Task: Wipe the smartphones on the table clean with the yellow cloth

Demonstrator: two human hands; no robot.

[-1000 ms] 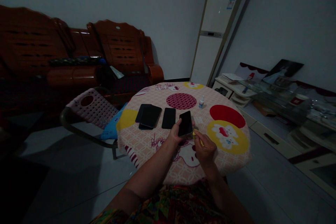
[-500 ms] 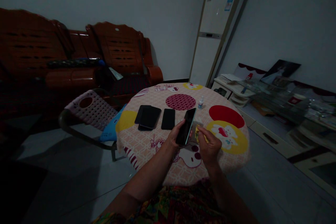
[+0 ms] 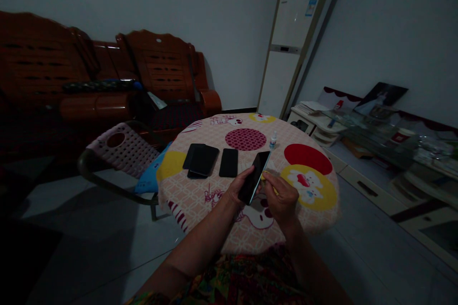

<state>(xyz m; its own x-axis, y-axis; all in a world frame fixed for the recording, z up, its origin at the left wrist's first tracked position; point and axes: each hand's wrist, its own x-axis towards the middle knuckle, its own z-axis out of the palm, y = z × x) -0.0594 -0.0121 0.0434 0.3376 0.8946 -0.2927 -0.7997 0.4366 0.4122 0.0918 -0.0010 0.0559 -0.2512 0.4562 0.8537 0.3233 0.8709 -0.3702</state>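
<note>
Black stacked phones [image 3: 200, 160] and a single phone [image 3: 228, 162] lay on the patterned tablecloth [image 3: 315, 200]. Beside them, the left hand [image 3: 239, 189] gripped a tilted dark phone [image 3: 255, 177] above the table; the right hand [image 3: 282, 196] pinched a yellow cloth [image 3: 265, 180] just beside its edge.

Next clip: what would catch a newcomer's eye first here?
Probably the black phone that the left hand holds tilted above the near side of the round table, with the right hand pinching something small and yellow beside it. Further back, more dark phones lie flat on the bright cartoon-print tablecloth.
</note>
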